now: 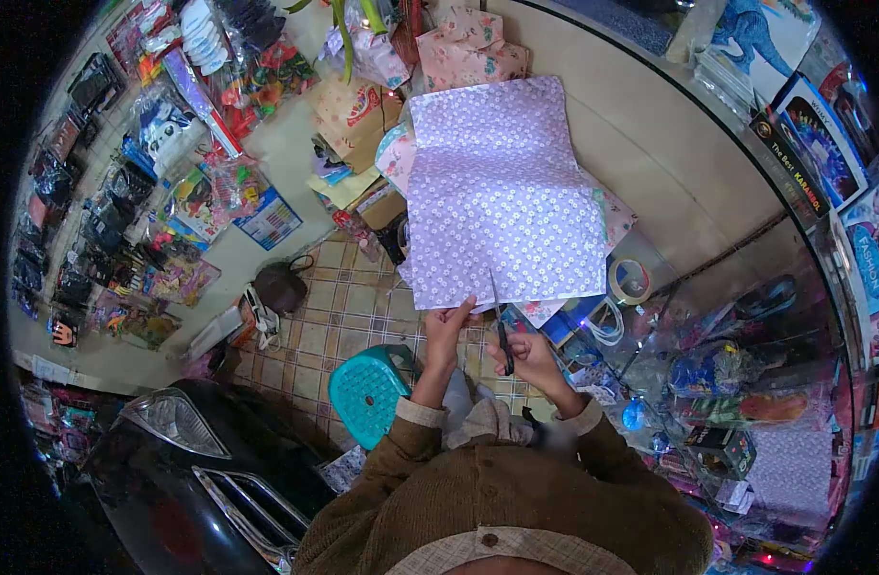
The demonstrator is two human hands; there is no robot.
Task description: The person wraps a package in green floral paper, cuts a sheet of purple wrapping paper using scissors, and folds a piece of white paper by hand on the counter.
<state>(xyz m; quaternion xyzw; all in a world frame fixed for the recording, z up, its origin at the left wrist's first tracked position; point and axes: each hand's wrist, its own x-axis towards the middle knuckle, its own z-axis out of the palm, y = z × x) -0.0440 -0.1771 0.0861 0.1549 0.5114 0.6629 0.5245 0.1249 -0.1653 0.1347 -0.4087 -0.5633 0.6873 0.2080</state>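
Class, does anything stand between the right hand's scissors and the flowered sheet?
Nothing visible does: the scissors in the right hand meet the near edge of the flowered sheet. The left hand holds that edge to their left.

The left hand [445,331] pinches the paper [502,192] by its near edge; the right hand [530,356] holds scissors [502,329] across it.

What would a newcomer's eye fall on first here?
The lilac floral sheet, spread in the upper middle, stands out, with black scissors in the right hand at its near edge and the left hand at that edge. The turquoise stool follows, on the tiled floor.
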